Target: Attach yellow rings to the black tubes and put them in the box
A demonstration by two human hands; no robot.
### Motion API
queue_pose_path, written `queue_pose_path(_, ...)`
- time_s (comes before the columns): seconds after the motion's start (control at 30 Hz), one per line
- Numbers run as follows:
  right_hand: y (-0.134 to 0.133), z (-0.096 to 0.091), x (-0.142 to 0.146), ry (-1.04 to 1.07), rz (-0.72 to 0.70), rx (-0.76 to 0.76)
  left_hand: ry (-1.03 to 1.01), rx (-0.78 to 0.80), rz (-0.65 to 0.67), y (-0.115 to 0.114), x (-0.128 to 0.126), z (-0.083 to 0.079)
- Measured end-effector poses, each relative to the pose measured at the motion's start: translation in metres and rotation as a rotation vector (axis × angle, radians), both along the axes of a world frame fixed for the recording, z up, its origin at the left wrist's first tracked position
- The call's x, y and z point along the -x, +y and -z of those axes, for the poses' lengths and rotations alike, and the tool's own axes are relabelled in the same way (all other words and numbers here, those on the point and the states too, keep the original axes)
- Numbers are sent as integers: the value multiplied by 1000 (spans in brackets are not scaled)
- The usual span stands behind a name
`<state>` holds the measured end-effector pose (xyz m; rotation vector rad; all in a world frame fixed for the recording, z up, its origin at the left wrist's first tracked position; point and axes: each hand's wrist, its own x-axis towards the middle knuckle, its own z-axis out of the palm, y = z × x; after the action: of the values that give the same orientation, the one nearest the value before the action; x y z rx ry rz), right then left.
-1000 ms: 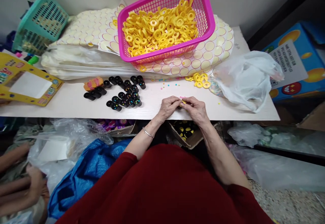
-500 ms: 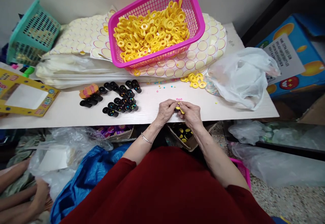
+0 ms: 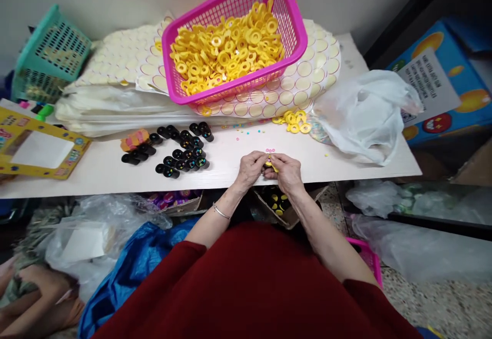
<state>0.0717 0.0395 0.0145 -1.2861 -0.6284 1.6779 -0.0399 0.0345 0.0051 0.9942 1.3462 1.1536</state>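
Note:
My left hand [image 3: 249,169] and my right hand [image 3: 288,173] meet near the table's front edge, fingers closed around one small piece. It is a yellow ring-shaped cap [image 3: 269,164] with a tab, on a small black container mostly hidden by my fingers. My left fingers are on the black container's side, and my right thumb and fingers press the yellow cap. Just beyond my fingertips lie several tiny pink rings [image 3: 270,150]. Several black containers [image 3: 184,155] stand to the left, some with coloured bits inside. A small pile of yellow caps [image 3: 296,121] lies beyond my right hand.
A pink basket [image 3: 234,84] full of yellow caps rests on a sheet of printed circles [image 3: 319,52]. A white plastic bag [image 3: 376,113] is at right, a yellow box [image 3: 73,160] at left. Below the edge sits a carton [image 3: 289,221] of black-and-yellow pieces. Another person's limbs [image 3: 42,298] show lower left.
My hands stay together on the same piece, with small finger shifts. The view has moved slightly. At lower left, the other person's limbs have changed position.

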Motion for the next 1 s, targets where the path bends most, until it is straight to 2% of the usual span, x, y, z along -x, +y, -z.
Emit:
queue_pose_path(0.23, -3, 2, -8, -167, -171, -199, -100, 53, 21, 3, 2, -5)
queue_pose_path(0.53, 4, -5, -6, -283, -221, -145, -119, 145, -7, 7, 1, -7)
queue_pose_path(0.7, 5, -4, -3, -394, -233, -238, -126, 144, -35, 8, -2, -7)
queue_pose_path(0.87, 2, -7, -4, -321, -242, -258, -113, 71, 11, 0, 0, -7)
queue_pose_path(1.0, -1, -6, -10, -259, -259, -281, -237, 76, 50, -2, 8, -1)
